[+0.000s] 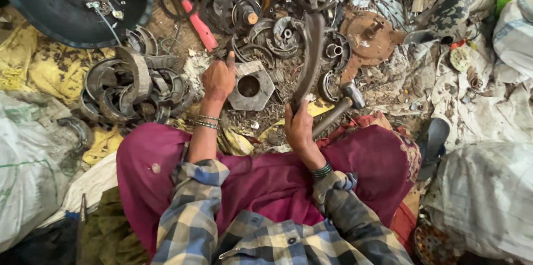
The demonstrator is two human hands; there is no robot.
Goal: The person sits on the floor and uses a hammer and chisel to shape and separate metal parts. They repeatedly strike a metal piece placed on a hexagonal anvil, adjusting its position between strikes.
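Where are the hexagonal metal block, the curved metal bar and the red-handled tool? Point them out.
hexagonal metal block (261,95), head view, flat rim
curved metal bar (312,48), head view, mid-shaft
red-handled tool (201,30), head view, red grip

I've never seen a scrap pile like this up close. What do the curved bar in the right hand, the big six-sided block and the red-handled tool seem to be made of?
Curved bar, held by the right hand: probably steel or iron, dull grey-brown with a grimy, unpolished surface.
Six-sided block, beside the left hand: thick grey metal with a round bore, matte and dusty.
Red-handled tool: the grip looks like plastic or rubber; the rest is hidden among the rings.
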